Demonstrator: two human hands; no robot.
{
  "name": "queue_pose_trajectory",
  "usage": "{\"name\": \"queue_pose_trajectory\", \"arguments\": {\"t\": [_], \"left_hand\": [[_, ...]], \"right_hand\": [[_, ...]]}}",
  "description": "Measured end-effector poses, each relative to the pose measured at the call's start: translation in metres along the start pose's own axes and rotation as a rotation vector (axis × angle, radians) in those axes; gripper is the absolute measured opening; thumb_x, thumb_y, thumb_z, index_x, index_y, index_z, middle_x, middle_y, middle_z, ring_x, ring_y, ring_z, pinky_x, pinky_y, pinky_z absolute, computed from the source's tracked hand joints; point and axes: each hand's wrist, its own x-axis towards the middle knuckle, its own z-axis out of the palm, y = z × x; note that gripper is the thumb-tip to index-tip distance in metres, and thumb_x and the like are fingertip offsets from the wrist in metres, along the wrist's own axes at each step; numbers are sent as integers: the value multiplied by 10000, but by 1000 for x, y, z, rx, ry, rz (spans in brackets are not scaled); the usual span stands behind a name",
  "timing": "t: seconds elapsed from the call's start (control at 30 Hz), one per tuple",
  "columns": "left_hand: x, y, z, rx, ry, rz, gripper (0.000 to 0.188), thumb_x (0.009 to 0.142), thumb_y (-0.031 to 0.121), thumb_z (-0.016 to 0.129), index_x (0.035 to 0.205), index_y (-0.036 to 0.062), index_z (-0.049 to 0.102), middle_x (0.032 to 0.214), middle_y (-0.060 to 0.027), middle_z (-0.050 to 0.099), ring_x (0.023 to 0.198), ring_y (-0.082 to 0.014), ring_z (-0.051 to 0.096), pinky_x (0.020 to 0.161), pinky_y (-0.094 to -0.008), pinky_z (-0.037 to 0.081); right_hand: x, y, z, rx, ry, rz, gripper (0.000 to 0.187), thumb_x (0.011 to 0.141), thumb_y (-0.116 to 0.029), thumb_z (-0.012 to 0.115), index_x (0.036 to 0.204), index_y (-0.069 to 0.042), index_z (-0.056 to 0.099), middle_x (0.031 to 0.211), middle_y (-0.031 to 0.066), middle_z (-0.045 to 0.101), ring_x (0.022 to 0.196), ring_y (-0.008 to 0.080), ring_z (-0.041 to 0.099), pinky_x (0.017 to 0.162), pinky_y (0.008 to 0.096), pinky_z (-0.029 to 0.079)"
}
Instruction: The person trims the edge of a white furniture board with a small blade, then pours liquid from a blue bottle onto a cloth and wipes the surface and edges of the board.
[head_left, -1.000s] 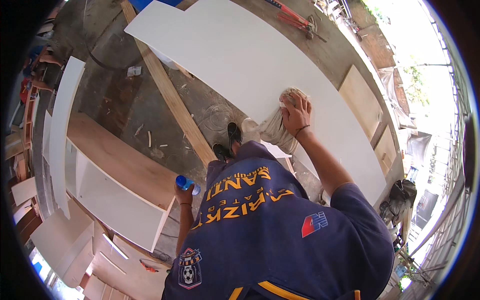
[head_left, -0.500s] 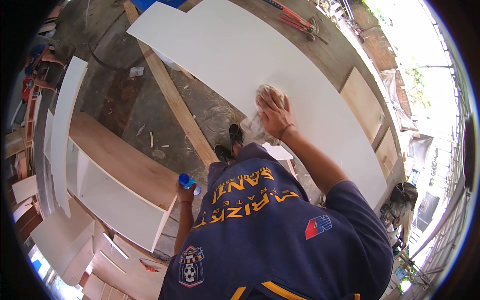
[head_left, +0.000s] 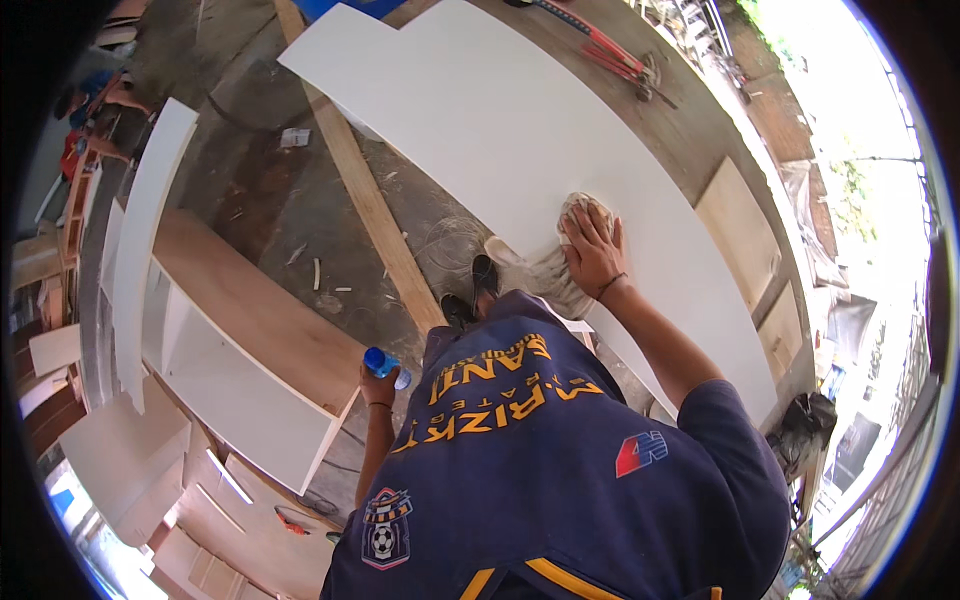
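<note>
My right hand (head_left: 597, 258) presses a whitish cloth (head_left: 578, 208) flat against a long white panel (head_left: 470, 110). Part of the cloth trails over the panel's near edge towards my body. Down at my left side, my left hand (head_left: 376, 386) is wrapped round a small clear bottle with a blue cap (head_left: 374, 359). The bottle is held off to the left of the panel, touching nothing but the hand. The fingers' far side on the bottle is hidden.
A white and wood-faced cabinet carcass (head_left: 245, 405) lies to the left, with a curved-looking white board (head_left: 150, 230) beside it. A wooden plank (head_left: 365, 205) crosses the floor under the panel. Red-handled tools (head_left: 612, 55) lie beyond the panel. People (head_left: 95, 110) are at the far left.
My right hand and the cloth have slid to the right and slightly nearer along the white panel. The left hand keeps hold of the bottle; the whole view has shifted a little.
</note>
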Motion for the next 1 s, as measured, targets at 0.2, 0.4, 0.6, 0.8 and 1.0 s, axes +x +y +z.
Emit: {"name": "queue_pose_trajectory", "arguments": {"t": [0.2, 0.4, 0.6, 0.8, 1.0], "left_hand": [[4, 21, -10, -68, -60, -42, 616, 589, 242, 816, 1114, 36, 569, 1046, -163, 619, 978, -336, 606, 864, -415, 476], [8, 32, -21, -5, 2, -53, 597, 597, 251, 812, 1100, 38, 570, 1047, -159, 622, 975, -344, 607, 861, -424, 480], [17, 22, -28, 13, 29, -65, 617, 593, 265, 811, 1111, 39, 565, 1048, -165, 621, 979, -347, 606, 861, -430, 482], [46, 17, -34, -31, 56, -169, 635, 597, 266, 806, 1139, 46, 561, 1064, -173, 626, 998, -347, 605, 869, -431, 480], [87, -1, -41, -211, 50, -243, 646, 595, 254, 800, 1156, 45, 558, 1059, -170, 631, 1003, -340, 605, 874, -428, 478]], "right_hand": [[43, -45, 18, 29, 111, -7, 583, 862, -388, 511, 1375, -123, 429, 1481, 93, 329, 1406, 304, 215, 1093, 628, 93], [51, -78, 22, 64, 87, -142, 577, 860, -389, 512, 1374, -139, 437, 1472, 59, 342, 1402, 277, 229, 1087, 630, 118], [23, -70, 28, 1, -21, -164, 577, 854, -397, 520, 1377, -167, 437, 1480, 41, 336, 1405, 263, 227, 1087, 627, 114], [11, -76, 19, 31, -112, -85, 603, 851, -363, 515, 1403, -149, 402, 1503, 66, 300, 1425, 267, 178, 1099, 612, 74], [112, -135, 18, -117, -79, -107, 617, 857, -325, 512, 1423, -129, 364, 1515, 84, 269, 1433, 267, 153, 1110, 580, 82]]}}
